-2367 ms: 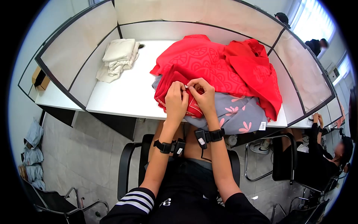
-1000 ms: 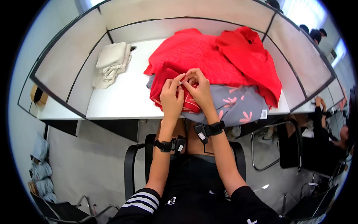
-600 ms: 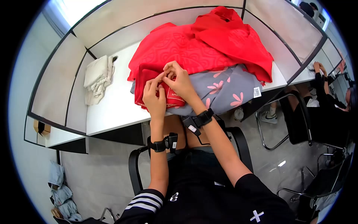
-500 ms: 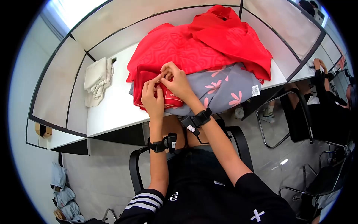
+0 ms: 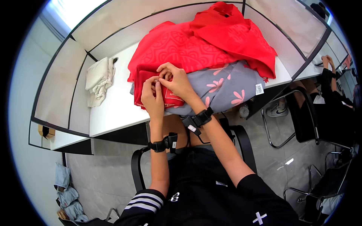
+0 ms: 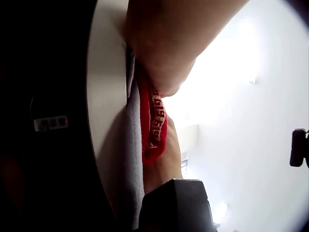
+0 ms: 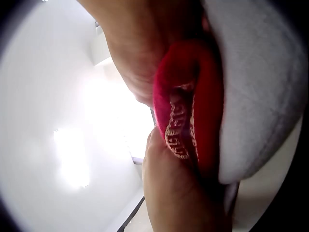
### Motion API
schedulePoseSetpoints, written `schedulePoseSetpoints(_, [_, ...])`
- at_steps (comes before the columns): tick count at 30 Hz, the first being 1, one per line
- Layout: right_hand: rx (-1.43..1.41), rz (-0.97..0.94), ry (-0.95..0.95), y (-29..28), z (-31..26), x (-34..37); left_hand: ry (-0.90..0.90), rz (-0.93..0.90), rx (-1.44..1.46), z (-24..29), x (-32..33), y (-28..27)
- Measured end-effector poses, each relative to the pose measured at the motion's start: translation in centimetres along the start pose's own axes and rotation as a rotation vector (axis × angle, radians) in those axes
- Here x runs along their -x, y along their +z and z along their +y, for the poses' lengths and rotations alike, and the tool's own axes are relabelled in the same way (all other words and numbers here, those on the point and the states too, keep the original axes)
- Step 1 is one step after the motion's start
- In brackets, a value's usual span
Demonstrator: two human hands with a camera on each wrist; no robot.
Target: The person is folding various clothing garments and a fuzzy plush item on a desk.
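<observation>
In the head view my left hand (image 5: 151, 98) and right hand (image 5: 178, 83) meet fingertip to fingertip over a folded red towel (image 5: 174, 101). Thumbs and forefingers pinch at a small white piece, mostly hidden by the fingers now; I cannot tell its kind. Light lettering marks the towel's front corner. Its plush edge, the red towel (image 7: 210, 116) in the right wrist view, carries a gold key-pattern band. Under it lies a grey cloth (image 5: 230, 88) with pink flowers and a white barcode label (image 5: 259, 89). Both wrist views show the hands beside the towel, fingertips hidden.
A large red patterned cloth (image 5: 181, 43) is heaped behind the towel. Folded cream cloths (image 5: 98, 77) lie at the left of the white desk (image 5: 113, 116), which low partitions (image 5: 56, 94) enclose. At the right sits another person (image 5: 332, 109), beside a black chair (image 5: 301, 116).
The head view has swung, so desk and hands appear shifted left. The hands keep pinching over the towel; the white piece, visible between the fingertips earlier, is now mostly covered.
</observation>
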State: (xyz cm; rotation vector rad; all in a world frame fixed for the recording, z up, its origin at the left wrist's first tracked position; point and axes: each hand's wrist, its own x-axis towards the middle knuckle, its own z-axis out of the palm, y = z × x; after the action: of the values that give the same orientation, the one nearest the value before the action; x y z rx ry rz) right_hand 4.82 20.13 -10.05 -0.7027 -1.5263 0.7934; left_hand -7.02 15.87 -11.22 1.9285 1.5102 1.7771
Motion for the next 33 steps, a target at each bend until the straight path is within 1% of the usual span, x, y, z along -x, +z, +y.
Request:
schedulePoseSetpoints(1, [-0.003,-0.018,0.017,0.0,-0.2,0.1,-0.027,0.004,0.034,0.0,0.0,0.0])
schedulePoseSetpoints(2, [0.002,-0.012,-0.018,-0.1,-0.1,0.0,-0.035,-0.009,0.012,0.3,0.0,-0.1])
schedulePoseSetpoints(6, [0.026,-0.016,-0.052,0.1,0.0,0.1,-0.060,-0.009,0.010,0.3,0.0,-0.2])
schedulePoseSetpoints(7, [0.023,-0.017,-0.053,0.1,0.1,0.0,-0.060,-0.008,0.006,0.2,-0.1,-0.1])
schedulePoseSetpoints(10, [0.077,-0.003,-0.131,0.0,-0.4,0.1,-0.031,0.011,-0.026,-0.2,-0.2,0.0])
schedulePoseSetpoints(13, [0.045,-0.024,-0.077,0.0,-0.3,0.2,-0.006,0.034,-0.070,-0.4,-0.6,-0.1])
schedulePoseSetpoints(15, [0.024,-0.015,-0.038,0.0,0.0,0.1,-0.011,0.001,-0.086,-0.6,-1.2,-0.1])
schedulePoseSetpoints(17, [0.021,0.017,-0.105,0.2,0.3,0.1,-0.028,-0.055,-0.131,-0.6,-1.7,-0.6])
schedulePoseSetpoints(19, [0.040,0.063,-0.108,0.5,0.5,-0.1,0.024,-0.109,-0.165,0.8,-2.7,-1.0])
schedulePoseSetpoints(21, [0.086,0.079,-0.048,0.7,0.8,-0.6,0.182,-0.143,-0.246,0.0,-4.4,-1.1])
schedulePoseSetpoints(22, [0.159,0.110,-0.050,0.9,1.1,-1.3,0.182,-0.159,-0.253,0.0,-5.1,-0.9])
schedulePoseSetpoints(23, [0.161,0.118,-0.043,0.9,1.3,-2.2,0.239,-0.181,-0.253,-0.5,-6.0,-0.7])
schedulePoseSetpoints(25, [0.366,0.046,0.017,0.7,1.7,-4.2,0.225,-0.218,-0.232,-1.8,-7.6,0.0])
schedulePoseSetpoints(26, [0.357,0.047,0.026,0.6,2.4,-4.9,0.221,-0.227,-0.240,-3.0,-8.0,0.3])
schedulePoseSetpoints(28, [0.300,-0.029,0.037,0.2,3.5,-5.8,0.055,-0.228,-0.069,-5.5,-8.3,0.9])
schedulePoseSetpoints(29, [0.296,-0.029,0.040,-0.1,3.4,-5.6,0.052,-0.230,-0.073,-5.9,-8.3,0.8])
schedulePoseSetpoints(31, [-0.078,-0.027,0.153,-1.0,3.1,-5.0,-0.118,-0.271,0.248,-6.6,-8.1,0.6])
schedulePoseSetpoints(33, [-0.073,-0.014,0.132,-1.2,3.2,-4.8,-0.092,-0.274,0.232,-5.9,-7.8,0.5])
